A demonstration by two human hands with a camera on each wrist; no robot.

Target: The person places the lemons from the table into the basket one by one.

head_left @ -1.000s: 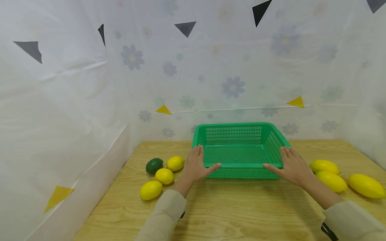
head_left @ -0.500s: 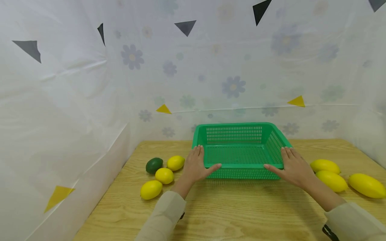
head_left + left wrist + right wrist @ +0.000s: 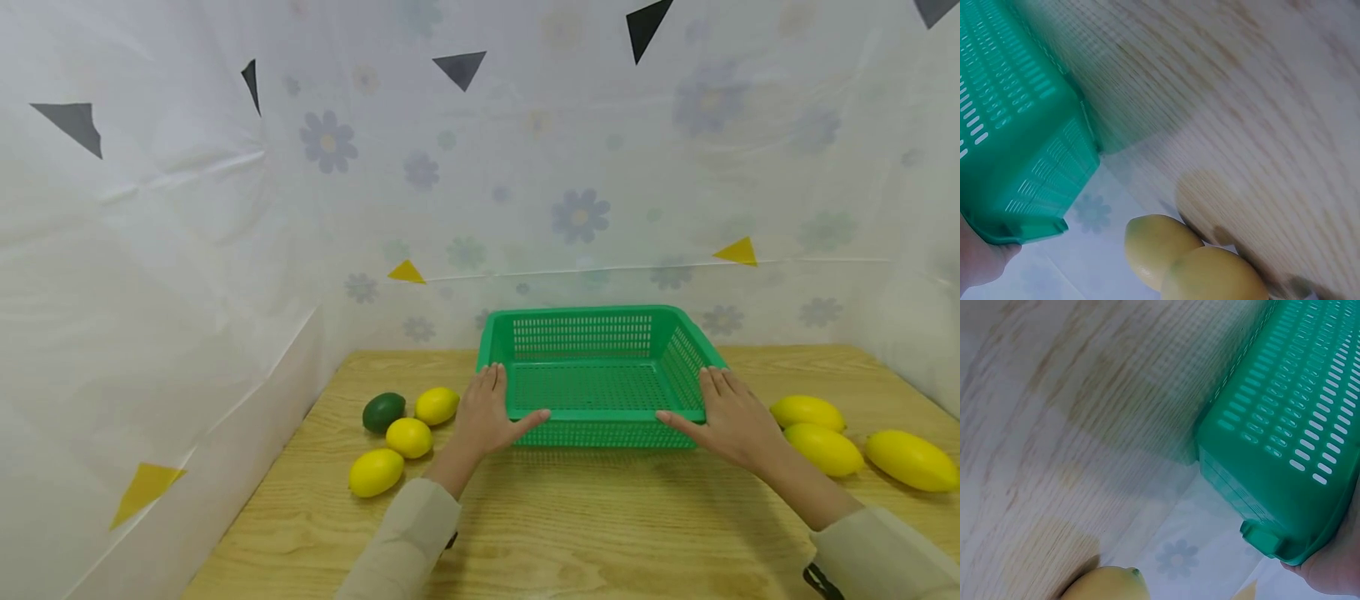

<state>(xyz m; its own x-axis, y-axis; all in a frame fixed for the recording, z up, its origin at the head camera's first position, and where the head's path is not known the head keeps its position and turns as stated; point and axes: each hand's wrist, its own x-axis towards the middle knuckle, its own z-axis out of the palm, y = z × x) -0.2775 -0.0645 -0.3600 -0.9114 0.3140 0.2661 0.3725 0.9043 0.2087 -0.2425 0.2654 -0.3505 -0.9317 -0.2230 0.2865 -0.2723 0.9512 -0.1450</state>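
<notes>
A green slotted plastic basket [image 3: 585, 310] stands on the wooden table, with nothing inside it. At its near left corner my left hand [image 3: 486, 414] rests on the rim, fingers straight and thumb stretched along the front edge. My right hand [image 3: 733, 421] lies the same way on the near right corner. In the left wrist view the slotted basket wall [image 3: 1019, 119] appears, with a bit of the hand [image 3: 982, 259] at its rim. The right wrist view shows the opposite end of the basket [image 3: 1254, 450] and part of the right hand [image 3: 1335, 565].
Left of the basket lie a dark green oval fruit [image 3: 383, 412] and three lemons, the nearest lemon [image 3: 376, 473] toward the front. Larger yellow fruits [image 3: 911, 461] lie to the right, near my right forearm. A patterned white curtain [image 3: 525, 167] hangs behind the table.
</notes>
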